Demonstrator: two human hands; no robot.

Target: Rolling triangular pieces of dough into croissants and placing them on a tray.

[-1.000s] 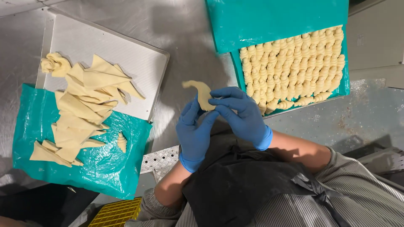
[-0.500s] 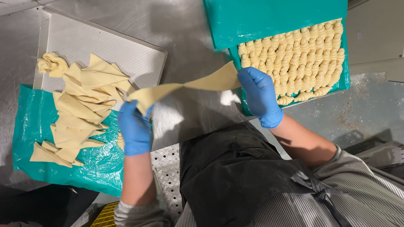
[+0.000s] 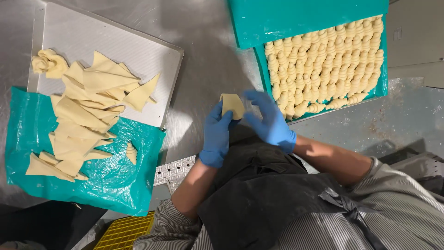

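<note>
Both my hands wear blue gloves and meet at the middle of the steel table. My left hand (image 3: 216,134) holds a pale piece of dough (image 3: 232,104), rolled up short, from below. My right hand (image 3: 269,121) curls over the dough's right side, fingers against it. To the left lies a pile of flat dough triangles (image 3: 85,115) on a teal plastic sheet (image 3: 106,180) and a metal tray (image 3: 138,51). A single small rolled piece (image 3: 132,152) rests on the sheet.
At the upper right a tray lined with teal plastic (image 3: 305,23) holds several rows of shaped dough rolls (image 3: 330,65). A crumpled dough scrap (image 3: 48,62) lies on the left tray. A yellow crate (image 3: 125,231) is below the table edge. I wear a dark apron (image 3: 273,203).
Half a second ago my hands were apart, stretching a long dough triangle between them. Now they have come together and the dough is rolled into a short piece.
</note>
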